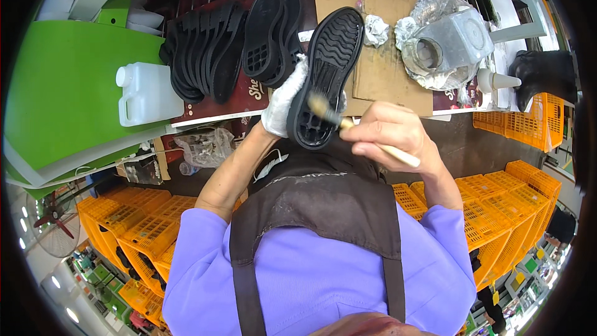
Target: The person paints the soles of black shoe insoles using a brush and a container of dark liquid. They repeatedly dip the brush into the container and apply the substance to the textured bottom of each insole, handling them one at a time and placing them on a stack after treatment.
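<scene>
My left hand (284,104), in a white glove, grips a black shoe sole (336,40) by its side edge. The sole stands toe away from me over the table's near edge, its recessed face with wavy ribs and a heel grid turned up. Part of that face looks wet and shiny. In my bare right hand (393,132) is a brush (401,155) with a pale handle, pinched between thumb and fingers. Its blurred bristles are over the sole's lower middle; whether they touch it I cannot tell.
More black soles (208,50) lie in a row at the left, beside a white jug (146,94). Cardboard (388,78) lies under crumpled wads and a clear plastic container (457,40) lying in plastic film. Orange crates (507,202) stand on both sides behind me.
</scene>
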Motion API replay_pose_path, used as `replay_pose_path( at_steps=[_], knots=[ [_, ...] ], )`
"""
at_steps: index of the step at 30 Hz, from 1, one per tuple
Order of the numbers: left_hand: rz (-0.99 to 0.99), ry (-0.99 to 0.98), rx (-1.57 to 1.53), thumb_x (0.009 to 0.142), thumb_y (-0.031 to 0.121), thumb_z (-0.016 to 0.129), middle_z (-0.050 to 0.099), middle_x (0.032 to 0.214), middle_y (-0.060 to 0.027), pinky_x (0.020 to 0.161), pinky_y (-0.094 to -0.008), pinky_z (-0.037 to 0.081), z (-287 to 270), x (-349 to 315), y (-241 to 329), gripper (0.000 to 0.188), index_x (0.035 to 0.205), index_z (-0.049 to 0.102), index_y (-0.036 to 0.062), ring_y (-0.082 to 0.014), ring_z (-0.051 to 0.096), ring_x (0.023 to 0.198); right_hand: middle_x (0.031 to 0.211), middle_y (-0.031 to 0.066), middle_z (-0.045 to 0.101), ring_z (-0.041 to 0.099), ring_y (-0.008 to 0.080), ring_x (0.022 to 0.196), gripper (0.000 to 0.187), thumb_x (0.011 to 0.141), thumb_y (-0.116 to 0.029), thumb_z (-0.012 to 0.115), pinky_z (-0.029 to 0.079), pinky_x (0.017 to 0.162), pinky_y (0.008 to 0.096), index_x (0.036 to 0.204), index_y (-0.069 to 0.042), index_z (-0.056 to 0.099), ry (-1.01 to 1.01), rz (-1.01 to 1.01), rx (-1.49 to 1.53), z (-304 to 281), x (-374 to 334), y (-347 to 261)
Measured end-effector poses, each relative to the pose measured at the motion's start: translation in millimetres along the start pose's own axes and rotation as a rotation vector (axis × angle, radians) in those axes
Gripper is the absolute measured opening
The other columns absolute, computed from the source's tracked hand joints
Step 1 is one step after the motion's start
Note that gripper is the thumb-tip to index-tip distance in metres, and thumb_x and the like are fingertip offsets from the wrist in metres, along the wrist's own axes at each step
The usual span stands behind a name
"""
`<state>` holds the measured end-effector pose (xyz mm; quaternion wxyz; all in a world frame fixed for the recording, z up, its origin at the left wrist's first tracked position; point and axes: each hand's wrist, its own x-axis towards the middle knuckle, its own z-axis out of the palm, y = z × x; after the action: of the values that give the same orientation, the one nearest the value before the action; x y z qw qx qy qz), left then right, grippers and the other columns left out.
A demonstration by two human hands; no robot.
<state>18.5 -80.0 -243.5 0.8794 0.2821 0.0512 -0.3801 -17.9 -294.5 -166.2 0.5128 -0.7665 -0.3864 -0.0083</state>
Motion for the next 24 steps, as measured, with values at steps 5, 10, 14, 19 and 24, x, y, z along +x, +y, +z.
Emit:
replay_pose_path(
  at_steps=[5, 10, 14, 19, 24],
  knots=[
    [-0.197, -0.216, -0.090, 0.096, 0.052, 0.025, 0.060, 0.103, -0.0190, 0.071, -0.0375, 0.055, 5, -9, 2, 0.062, 0.128, 0.044, 0.0022, -0.0250, 0.062, 0.088, 0.072, 0.0048, 0.061, 0.053, 0.0104, 0.064, 0.026, 0.081, -0.019, 0.064, 0.043, 0.058, 0.0253, 0.095, 0.002, 0.068, 0.262, 0.584, 0.444, -16, 0, 38],
    [-0.175, -0.193, -0.088, 0.095, 0.052, 0.027, 0.059, 0.104, -0.0198, 0.071, -0.0388, 0.054, 6, -13, 2, 0.061, 0.128, 0.043, 0.0037, -0.0271, 0.062, 0.088, 0.075, 0.0062, 0.059, 0.054, 0.0135, 0.064, 0.018, 0.079, -0.005, 0.066, 0.044, 0.057, 0.0245, 0.098, -0.004, 0.068, 0.445, 0.244, -0.282, -30, -1, 62],
    [-0.134, -0.125, -0.069, 0.097, 0.047, 0.028, 0.060, 0.105, -0.0159, 0.079, -0.0358, 0.052, -2, -7, 2, 0.054, 0.127, 0.045, 0.0052, -0.0238, 0.062, 0.089, 0.072, 0.0068, 0.053, 0.053, 0.0212, 0.063, 0.027, 0.073, -0.002, 0.069, 0.044, 0.054, 0.0314, 0.099, -0.005, 0.063, 0.171, 0.056, -0.449, -3, -4, 37],
    [-0.023, -0.099, 0.016, 0.098, 0.043, 0.029, 0.060, 0.106, -0.0106, 0.081, -0.0331, 0.050, -6, -1, 7, 0.049, 0.123, 0.048, 0.0046, -0.0197, 0.060, 0.090, 0.071, 0.0087, 0.060, 0.057, 0.0204, 0.061, 0.019, 0.073, -0.002, 0.069, 0.045, 0.054, 0.0308, 0.092, -0.003, 0.067, -0.017, -0.053, 0.045, 15, 3, -2],
    [-0.005, -0.046, 0.275, 0.098, 0.041, 0.031, 0.059, 0.108, -0.0115, 0.087, -0.0335, 0.047, -1, -8, 6, 0.049, 0.125, 0.046, 0.0018, -0.0189, 0.059, 0.095, 0.064, 0.0043, 0.062, 0.053, 0.0077, 0.054, 0.021, 0.080, -0.024, 0.066, 0.042, 0.050, 0.0216, 0.081, -0.004, 0.070, 0.070, 0.662, 0.417, -21, 24, 14]
  ],
)
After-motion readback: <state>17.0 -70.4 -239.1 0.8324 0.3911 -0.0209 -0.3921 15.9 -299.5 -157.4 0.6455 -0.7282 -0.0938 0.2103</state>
